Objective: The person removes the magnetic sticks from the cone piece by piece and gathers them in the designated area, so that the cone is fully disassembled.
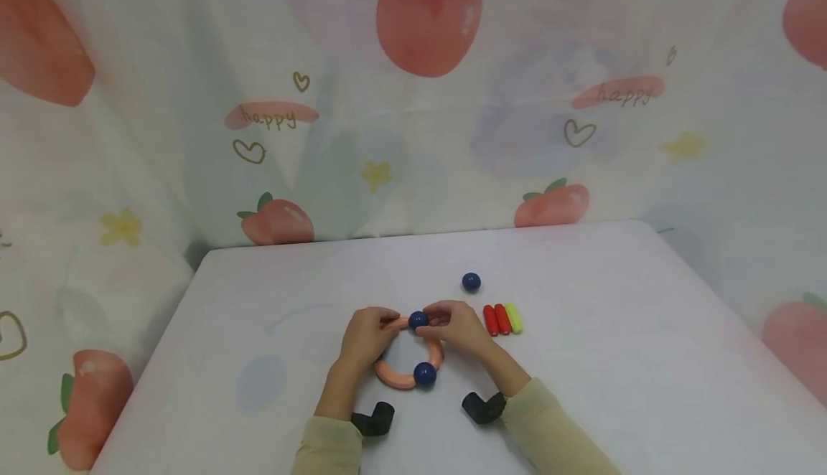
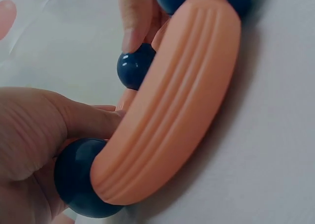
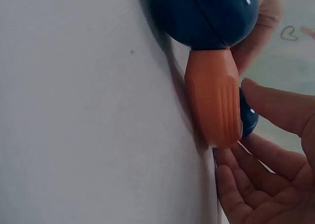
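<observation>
A ring of orange curved rods (image 1: 395, 379) joined by blue balls lies on the white table in the head view. At its far side my right hand (image 1: 460, 326) pinches a blue ball (image 1: 418, 320) between thumb and fingers. My left hand (image 1: 365, 337) holds the far-left orange curved rod (image 1: 402, 323) beside that ball, its thumb on the rod. A second blue ball (image 1: 425, 375) sits at the ring's near side. In the left wrist view, a ridged orange rod (image 2: 172, 101) fills the foreground, and another blue ball (image 2: 81, 177) shows at its lower end, by my left palm.
Beyond the ring lies a loose blue ball (image 1: 472, 282). Right of my right hand, two short red rods (image 1: 496, 320) and a yellow-green rod (image 1: 513, 318) lie side by side. Black angled pieces (image 1: 376, 420) sit at both wrists. Fruit-printed cloth (image 1: 439, 202) hangs behind the table.
</observation>
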`<state>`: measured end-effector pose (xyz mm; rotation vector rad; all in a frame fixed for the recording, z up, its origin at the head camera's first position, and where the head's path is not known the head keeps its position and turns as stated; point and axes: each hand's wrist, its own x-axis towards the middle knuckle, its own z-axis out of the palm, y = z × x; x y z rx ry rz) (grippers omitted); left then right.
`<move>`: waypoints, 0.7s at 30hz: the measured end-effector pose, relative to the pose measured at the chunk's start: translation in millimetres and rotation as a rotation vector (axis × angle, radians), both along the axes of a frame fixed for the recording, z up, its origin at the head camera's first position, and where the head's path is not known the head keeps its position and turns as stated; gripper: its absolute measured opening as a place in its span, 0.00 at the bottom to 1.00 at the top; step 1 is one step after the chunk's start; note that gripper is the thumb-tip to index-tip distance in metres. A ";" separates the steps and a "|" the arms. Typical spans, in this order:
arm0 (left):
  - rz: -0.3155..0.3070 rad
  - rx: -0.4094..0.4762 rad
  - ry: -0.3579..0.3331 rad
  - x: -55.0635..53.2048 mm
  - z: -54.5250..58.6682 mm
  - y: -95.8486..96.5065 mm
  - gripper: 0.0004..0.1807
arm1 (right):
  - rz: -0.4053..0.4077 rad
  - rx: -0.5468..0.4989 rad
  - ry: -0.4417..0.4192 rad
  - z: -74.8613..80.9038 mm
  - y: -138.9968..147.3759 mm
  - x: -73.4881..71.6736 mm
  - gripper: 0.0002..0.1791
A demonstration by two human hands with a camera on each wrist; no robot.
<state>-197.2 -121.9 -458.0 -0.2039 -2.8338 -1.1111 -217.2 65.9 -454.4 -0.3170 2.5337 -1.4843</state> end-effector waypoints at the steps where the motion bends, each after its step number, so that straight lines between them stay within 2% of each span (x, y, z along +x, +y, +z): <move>1: -0.003 0.002 0.004 -0.5 -0.5 0.8 0.11 | 0.008 0.000 0.003 -0.2 -1.2 -1.2 0.22; 7: -0.007 0.003 0.026 -0.6 -2.2 4.7 0.10 | 0.012 0.040 -0.009 -0.4 -4.5 -5.9 0.19; 15: -0.008 0.016 0.021 1.5 -3.0 7.8 0.09 | -0.033 0.109 -0.003 1.1 -4.4 -4.3 0.18; 21: -0.007 0.013 0.018 0.5 -4.1 10.5 0.09 | -0.064 0.123 -0.006 2.8 -2.6 -1.3 0.18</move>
